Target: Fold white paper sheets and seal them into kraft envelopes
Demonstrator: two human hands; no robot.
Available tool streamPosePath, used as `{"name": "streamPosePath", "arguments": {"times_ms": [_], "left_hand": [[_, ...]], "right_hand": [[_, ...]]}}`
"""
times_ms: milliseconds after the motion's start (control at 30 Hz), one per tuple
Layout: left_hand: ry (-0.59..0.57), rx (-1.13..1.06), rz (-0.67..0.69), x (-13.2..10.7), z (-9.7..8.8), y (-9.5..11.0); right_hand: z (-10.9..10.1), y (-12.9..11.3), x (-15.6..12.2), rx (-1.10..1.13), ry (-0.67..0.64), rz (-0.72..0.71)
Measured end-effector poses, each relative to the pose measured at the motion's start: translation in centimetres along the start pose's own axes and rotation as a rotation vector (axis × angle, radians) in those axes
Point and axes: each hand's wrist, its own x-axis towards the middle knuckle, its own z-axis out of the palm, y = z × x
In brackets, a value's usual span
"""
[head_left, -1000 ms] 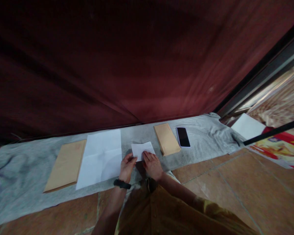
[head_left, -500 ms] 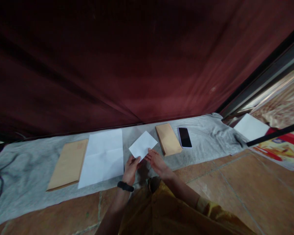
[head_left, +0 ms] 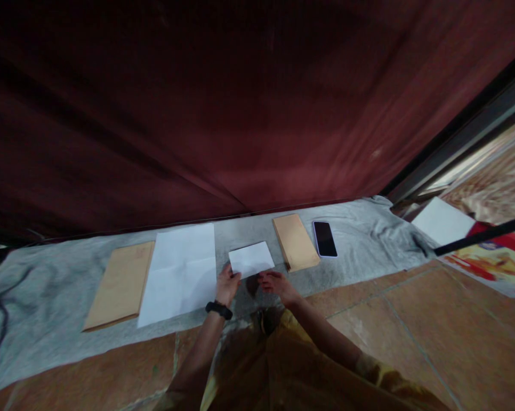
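A small folded sheet of white paper point(head_left: 252, 258) lies nearly level over the grey cloth, in front of my body. My left hand point(head_left: 228, 286), with a black band on the wrist, pinches its lower left corner, thumb on top. Just below the paper's lower right corner is my right hand point(head_left: 277, 285), its fingers loosely bent and apart; whether a fingertip touches the edge I cannot tell. To the left lies a larger creased white sheet point(head_left: 180, 277). On the right is a stack of small brown envelopes point(head_left: 298, 242).
A large brown envelope stack point(head_left: 119, 285) lies at the left on the grey cloth point(head_left: 39, 302). Right of the small envelopes is a phone point(head_left: 325, 239). A dark red curtain point(head_left: 257, 125) hangs behind. A red and yellow printed box point(head_left: 493, 260) stands at the right, beyond a dark bar.
The folded paper has turned from a diagonal slant to nearly level and sits lower. My right hand has come off its surface to below the edge; my left hand still holds its corner.
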Motion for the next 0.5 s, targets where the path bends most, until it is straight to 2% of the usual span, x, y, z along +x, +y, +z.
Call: {"name": "streamPosePath", "arguments": {"times_ms": [67,133,233,300,400,500], "left_hand": [[-0.001,0.041,0.008,0.2,-0.1,-0.1],[-0.001,0.085,0.013,0.3,-0.1,-0.2],[0.000,0.149,0.031,0.4,-0.2,-0.1],[0.012,0.188,0.044,0.5,-0.4,-0.1],[0.058,0.258,0.061,0.5,-0.6,-0.1],[0.116,0.422,0.096,0.2,-0.7,-0.3]], "right_hand": [[-0.1,0.1,-0.3,-0.064,0.037,-0.047],[-0.2,-0.1,-0.8,-0.222,0.086,-0.186],[-0.3,-0.5,-1.3,-0.673,0.105,-0.505],[-0.3,-0.6,-1.6,-0.948,0.066,-0.639],[-0.4,-0.3,-1.7,-1.171,0.019,-0.703],[-0.5,0.1,-1.6,-1.236,0.010,-0.708]]}}
